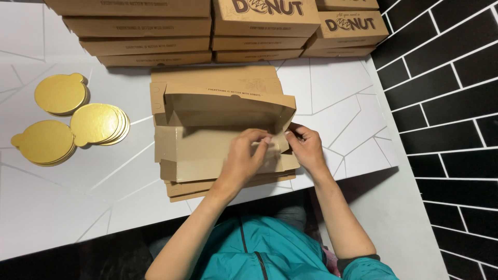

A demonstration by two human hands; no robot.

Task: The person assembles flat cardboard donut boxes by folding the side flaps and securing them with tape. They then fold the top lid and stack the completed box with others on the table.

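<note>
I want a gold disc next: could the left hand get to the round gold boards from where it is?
Probably yes: the left hand is on the half-folded box, and only bare tabletop lies between it and the gold boards.

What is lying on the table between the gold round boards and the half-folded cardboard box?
Nothing: in the head view, bare white table separates the gold round boards from the half-folded cardboard box.
</note>
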